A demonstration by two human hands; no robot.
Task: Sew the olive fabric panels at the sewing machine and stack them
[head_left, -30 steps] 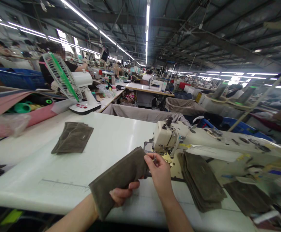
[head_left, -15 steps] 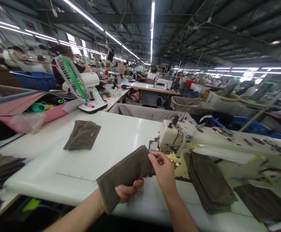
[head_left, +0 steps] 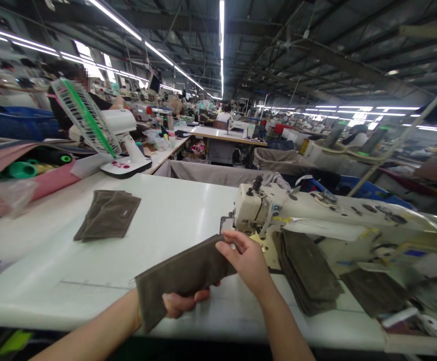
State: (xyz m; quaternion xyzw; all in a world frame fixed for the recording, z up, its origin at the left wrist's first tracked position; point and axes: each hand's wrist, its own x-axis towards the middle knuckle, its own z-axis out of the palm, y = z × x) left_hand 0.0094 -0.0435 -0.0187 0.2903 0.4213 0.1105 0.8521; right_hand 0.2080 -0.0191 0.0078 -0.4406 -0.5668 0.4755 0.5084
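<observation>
A folded dark olive fabric piece (head_left: pixel 183 273) slants across the middle of the view, above the front of the white sewing table (head_left: pixel 173 210). My left hand (head_left: pixel 184 303) grips it from below, with the fingertips curled round its lower edge. At its upper right end my right hand (head_left: pixel 243 255) pinches the corner between thumb and fingers. A small dark bit shows inside the right fingers, too small to name. Just behind that hand stands the head of a cream sewing machine (head_left: pixel 252 208). The needle area is partly hidden.
Olive fabric pieces (head_left: pixel 107 213) lie at the left. A thicker stack (head_left: pixel 308 271) leans by the machine arm, with another piece (head_left: pixel 374 291) to its right. A fan (head_left: pixel 124 165) stands at the table's back left. A cloth-lined bin (head_left: pixel 218 175) is behind; a co-worker sits far left.
The view has turned slightly right, so the surroundings shift left. The fabric piece is tilted a little more edge-on in my hands, and my right hand's fingers have shifted at its corner.
</observation>
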